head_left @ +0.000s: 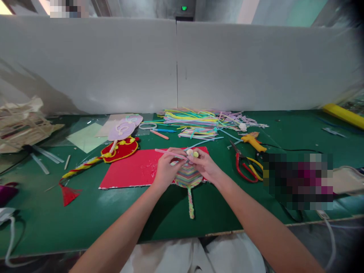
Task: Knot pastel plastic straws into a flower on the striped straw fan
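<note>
A round striped fan [189,176] made of multicoloured pipe cleaners, with a twisted pale handle [190,206], is under my two hands. My left hand [166,167] is closed at the fan's upper left, pinching a pink pipe cleaner [162,151] that sticks out to the left. At the fan's upper right, my right hand [209,165] is closed on its edge. By my right fingertips sit a small white round ornament [189,152] and a yellow one [195,154]. The fingers hide the fan's top and the exact contact there.
Under the fan lies a red board [127,170]. Behind it is a pile of pipe cleaners [193,117]. Red-handled pliers [244,170] and a yellow glue gun [254,143] lie right. A red-and-yellow tasselled fan [121,149] and a purple piece [123,129] lie left. A grey partition [113,68] stands behind.
</note>
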### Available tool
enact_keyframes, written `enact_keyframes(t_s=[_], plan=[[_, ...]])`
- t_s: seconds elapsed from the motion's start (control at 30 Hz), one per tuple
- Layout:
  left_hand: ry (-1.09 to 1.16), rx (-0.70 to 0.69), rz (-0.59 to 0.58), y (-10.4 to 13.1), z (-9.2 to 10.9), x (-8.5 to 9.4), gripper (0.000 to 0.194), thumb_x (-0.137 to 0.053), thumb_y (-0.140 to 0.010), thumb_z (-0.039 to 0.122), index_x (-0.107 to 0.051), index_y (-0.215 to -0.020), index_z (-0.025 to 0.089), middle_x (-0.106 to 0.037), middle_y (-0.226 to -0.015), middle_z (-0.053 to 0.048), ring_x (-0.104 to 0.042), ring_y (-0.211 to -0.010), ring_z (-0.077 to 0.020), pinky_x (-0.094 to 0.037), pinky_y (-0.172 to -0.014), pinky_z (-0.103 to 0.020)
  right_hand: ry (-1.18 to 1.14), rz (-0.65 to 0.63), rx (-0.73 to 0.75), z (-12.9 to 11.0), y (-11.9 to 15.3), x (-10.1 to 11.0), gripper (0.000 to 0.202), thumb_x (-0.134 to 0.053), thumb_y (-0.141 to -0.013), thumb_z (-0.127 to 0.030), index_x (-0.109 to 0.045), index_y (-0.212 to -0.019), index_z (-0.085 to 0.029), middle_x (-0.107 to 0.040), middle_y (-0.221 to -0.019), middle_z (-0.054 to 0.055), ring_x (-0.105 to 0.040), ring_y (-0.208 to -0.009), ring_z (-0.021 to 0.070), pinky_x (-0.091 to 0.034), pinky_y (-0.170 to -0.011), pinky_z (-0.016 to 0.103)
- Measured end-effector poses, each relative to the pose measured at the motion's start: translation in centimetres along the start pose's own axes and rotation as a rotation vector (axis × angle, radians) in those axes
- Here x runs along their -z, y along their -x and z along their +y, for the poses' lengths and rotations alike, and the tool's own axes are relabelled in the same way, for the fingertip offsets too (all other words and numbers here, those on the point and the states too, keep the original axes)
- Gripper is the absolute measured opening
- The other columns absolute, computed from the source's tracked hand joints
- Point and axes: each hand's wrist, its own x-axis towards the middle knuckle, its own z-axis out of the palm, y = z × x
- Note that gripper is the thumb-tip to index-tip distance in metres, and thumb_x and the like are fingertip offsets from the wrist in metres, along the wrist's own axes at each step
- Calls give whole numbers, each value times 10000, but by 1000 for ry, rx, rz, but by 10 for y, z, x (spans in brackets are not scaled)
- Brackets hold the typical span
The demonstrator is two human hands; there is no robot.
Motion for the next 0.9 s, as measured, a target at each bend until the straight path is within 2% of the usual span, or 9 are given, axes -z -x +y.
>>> enact_keyframes(t_s=[0.1,0.2,0.4,0.57,0.77,0.9], plan=[[-102,-104,-1,0,1,3,67,-639,-733,131,-656,-751,193,-649,-812,-39,-611,-828,-162,-511,-746,-297,-12,-17,-26,0,0,2,189,-770,-599,-207,-598,-676,-199,-583,-751,-44,-543,-714,99,-469,-689,247],[-140,-130,11,1,2,3,82,-639,-731,121,-668,-760,193,-643,-822,-40,-616,-804,-152,-512,-736,-290,-18,-9,-39,0,1,1,182,-773,-596,-208,-614,-682,-196,-592,-763,-43,-543,-711,87,-475,-672,220],[103,72,78,1,1,0,25,-651,-721,187,-662,-740,175,-613,-840,-44,-607,-817,-151,-532,-654,-246,24,24,-24,-1,2,-2,198,-759,-621,-273,-676,-788,-208,-635,-804,-21,-572,-725,104,-505,-681,234],[151,174,129,0,2,1,57,-659,-709,212,-659,-750,172,-604,-872,-44,-598,-858,-162,-529,-698,-258,102,16,19,-2,2,-3,276,-740,-637,-307,-699,-895,-216,-674,-872,11,-606,-772,141,-514,-696,266],[-57,-10,92,-1,4,8,57,-638,-736,183,-668,-779,205,-615,-889,-34,-584,-859,-158,-495,-766,-288,140,47,23,-2,2,-5,275,-744,-624,-311,-704,-878,-213,-678,-838,7,-615,-751,146,-514,-722,296],[-164,-56,107,-1,3,11,72,-607,-764,162,-656,-779,212,-618,-863,-29,-583,-818,-149,-480,-752,-282,188,46,56,-1,3,-5,241,-743,-628,-305,-708,-849,-218,-673,-805,-1,-614,-762,152,-501,-741,302]])
